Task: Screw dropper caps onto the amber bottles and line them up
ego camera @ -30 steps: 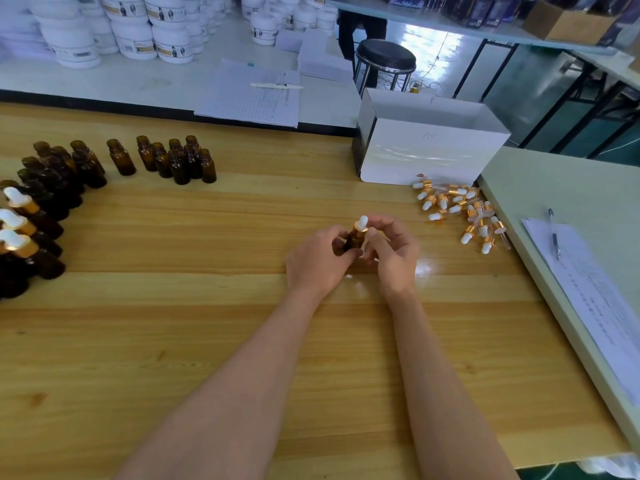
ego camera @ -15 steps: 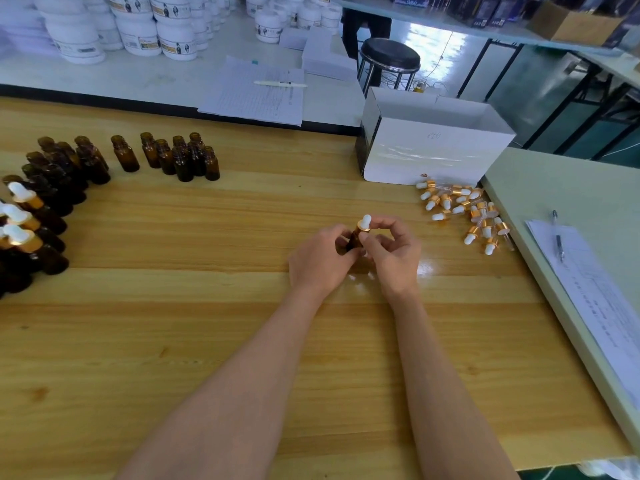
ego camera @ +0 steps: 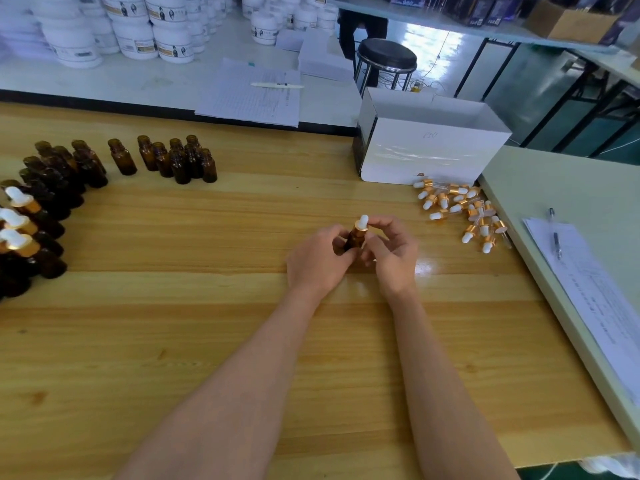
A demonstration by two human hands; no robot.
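My left hand grips a small amber bottle above the middle of the wooden table. A dropper cap, gold collar and white bulb, sits on its neck. My right hand curls around the cap, fingertips on the collar. Several loose dropper caps lie in a heap to the right. Several uncapped amber bottles stand at the back left. Three capped bottles stand in a row at the far left edge.
An open white box stands behind the heap of caps. A pale green table abuts on the right, with papers and a pen. Behind are papers, white tubs and a black stool.
The hands stay in place around the bottle. My right fingers have shifted slightly around the cap. The camera has drifted a little.
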